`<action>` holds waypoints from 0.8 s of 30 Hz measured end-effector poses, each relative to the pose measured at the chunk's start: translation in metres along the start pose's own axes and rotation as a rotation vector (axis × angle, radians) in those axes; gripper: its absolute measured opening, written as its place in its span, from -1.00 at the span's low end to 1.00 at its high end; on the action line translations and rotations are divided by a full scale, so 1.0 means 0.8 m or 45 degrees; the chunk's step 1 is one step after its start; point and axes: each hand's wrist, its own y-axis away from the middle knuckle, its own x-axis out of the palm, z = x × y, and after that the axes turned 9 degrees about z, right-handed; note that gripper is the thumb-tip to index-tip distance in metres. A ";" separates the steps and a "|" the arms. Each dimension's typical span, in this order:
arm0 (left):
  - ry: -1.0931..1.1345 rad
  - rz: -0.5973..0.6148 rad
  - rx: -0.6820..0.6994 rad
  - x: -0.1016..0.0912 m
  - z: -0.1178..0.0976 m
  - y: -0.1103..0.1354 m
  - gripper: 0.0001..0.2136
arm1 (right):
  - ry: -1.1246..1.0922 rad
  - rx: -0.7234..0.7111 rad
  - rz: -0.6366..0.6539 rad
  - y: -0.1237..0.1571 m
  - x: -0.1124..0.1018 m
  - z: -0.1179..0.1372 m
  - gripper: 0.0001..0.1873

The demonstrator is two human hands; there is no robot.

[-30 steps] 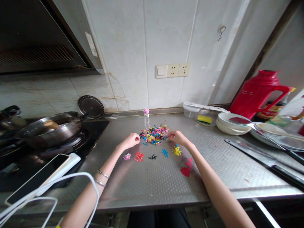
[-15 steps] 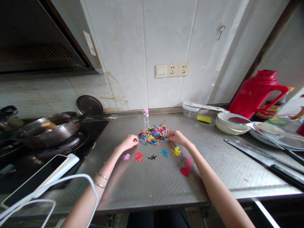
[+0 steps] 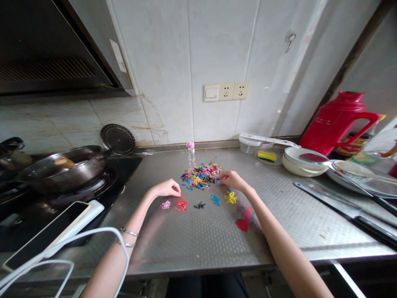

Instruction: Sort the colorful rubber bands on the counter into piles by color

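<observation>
A mixed heap of small coloured rubber bands [image 3: 201, 176] lies on the steel counter. My left hand [image 3: 169, 188] is closed in a pinch, with a red rubber band [image 3: 182, 196] at its fingertips, just above the small red pile [image 3: 181, 205]. At the heap's right edge, my right hand [image 3: 232, 180] has its fingers pinched together; what they hold is too small to make out. In a row nearer me lie a pink pile [image 3: 165, 205], a black pile [image 3: 199, 205], a blue pile [image 3: 215, 200] and a yellow pile [image 3: 230, 198].
Behind the heap stands a small clear bottle with a pink cap [image 3: 190, 151]. A pan [image 3: 65, 169] sits on the stove at left, near a phone [image 3: 46, 234] and white cable. Bowls [image 3: 304, 165], a cleaver [image 3: 328, 200] and a red thermos [image 3: 335, 122] are at right.
My left hand has moved from the heap's left edge down toward the red pile, carrying a red rubber band. My right hand has stayed at the heap's right edge.
</observation>
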 end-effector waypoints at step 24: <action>0.274 -0.484 0.250 0.059 -0.081 -0.119 -0.67 | -0.282 -0.099 -0.011 0.000 -0.005 0.033 -0.79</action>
